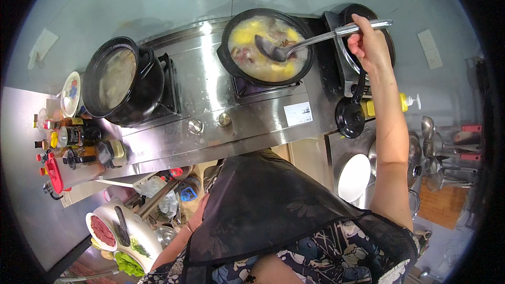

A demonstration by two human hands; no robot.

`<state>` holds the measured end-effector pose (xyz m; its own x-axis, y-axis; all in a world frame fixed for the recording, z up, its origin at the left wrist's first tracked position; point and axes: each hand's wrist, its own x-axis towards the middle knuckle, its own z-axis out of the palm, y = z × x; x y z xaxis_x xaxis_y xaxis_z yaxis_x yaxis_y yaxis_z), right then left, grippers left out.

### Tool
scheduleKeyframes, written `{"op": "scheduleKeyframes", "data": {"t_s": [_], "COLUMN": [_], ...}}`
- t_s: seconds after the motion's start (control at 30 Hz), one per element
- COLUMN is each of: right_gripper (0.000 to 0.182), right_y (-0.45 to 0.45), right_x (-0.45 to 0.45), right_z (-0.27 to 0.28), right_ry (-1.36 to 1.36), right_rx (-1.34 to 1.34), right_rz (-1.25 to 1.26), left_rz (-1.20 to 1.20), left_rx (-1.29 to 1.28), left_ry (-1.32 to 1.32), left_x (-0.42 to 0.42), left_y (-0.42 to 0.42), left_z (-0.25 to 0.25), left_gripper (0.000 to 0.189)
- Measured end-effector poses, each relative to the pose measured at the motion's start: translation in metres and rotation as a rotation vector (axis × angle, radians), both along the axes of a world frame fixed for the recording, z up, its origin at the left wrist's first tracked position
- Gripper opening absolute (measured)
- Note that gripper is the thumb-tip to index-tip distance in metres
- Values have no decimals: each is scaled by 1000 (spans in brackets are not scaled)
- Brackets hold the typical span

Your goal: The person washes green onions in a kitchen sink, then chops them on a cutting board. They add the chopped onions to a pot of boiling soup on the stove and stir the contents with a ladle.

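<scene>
My right hand (370, 47) grips the handle of a metal ladle (315, 39), its bowl tilted over a black pot (225, 53). Pale, cloudy broth (258, 69) fills the pot, with yellow chunks (244, 35) and reddish-brown pieces of what may be meat (242, 54). A few brown bits (288, 42) show at the ladle's bowl. The pot stands on a burner of a stainless steel gas stove (189, 83). Down at my side, my left hand (203, 207) is mostly hidden by the dark apron (268, 193), so its fingers cannot be made out.
A second black pot (152, 92) of cloudy liquid stands on the left burner. Several sauce bottles (79, 136) crowd the stove's left end. On the right are a black frying pan (357, 12), a yellow pump bottle (371, 108) and a white bowl (354, 177). A cutting board (148, 236) holds a knife (121, 225).
</scene>
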<state>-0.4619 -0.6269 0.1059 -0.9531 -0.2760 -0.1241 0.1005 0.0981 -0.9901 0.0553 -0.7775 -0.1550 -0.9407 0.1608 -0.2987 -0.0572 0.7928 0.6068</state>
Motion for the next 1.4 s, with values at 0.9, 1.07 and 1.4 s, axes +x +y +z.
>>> {"op": "scheduleKeyframes", "data": {"t_s": [0.9, 1.07, 1.4], "right_gripper": [27, 29, 32], "right_y": [32, 41, 41], "right_x": [86, 102, 110], "right_z": [1, 12, 15], "right_ry": [1355, 1319, 1297], "right_rx": [673, 676, 745], "right_rz": [484, 561, 678], "left_rz": [-24, -22, -31], "left_rx": [15, 17, 11], "left_ry": [-1, 3, 10], "left_x": [-8, -7, -8], "left_y": [-3, -3, -5], "left_z": [-6, -6, -3], "left_gripper": [67, 67, 68]}}
